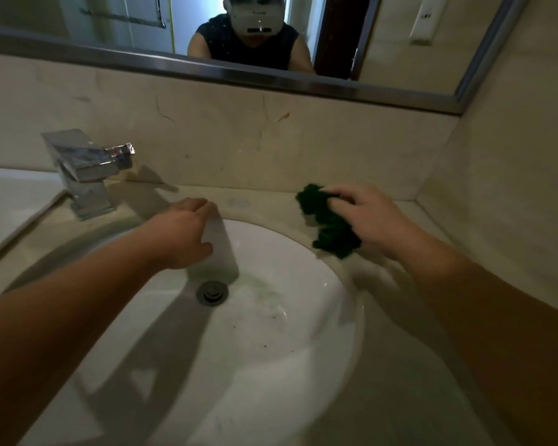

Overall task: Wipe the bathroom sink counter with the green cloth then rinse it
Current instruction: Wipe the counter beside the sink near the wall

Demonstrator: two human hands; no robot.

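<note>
The green cloth (331,225) lies crumpled on the beige counter (258,201), at the right rim of the white sink basin (271,333). My right hand (368,217) rests on top of it, fingers curled over its far part. My left hand (184,235) grips a pale upright bottle (221,252) at the basin's back rim, above the drain (212,292). The chrome faucet (84,169) stands at the back left, with no water visibly running.
A beige backsplash (239,140) and a side wall (503,204) close off the counter's back and right. A framed mirror (239,33) hangs above. A white surface (10,197) lies to the faucet's left. Faint green staining marks the basin near the drain.
</note>
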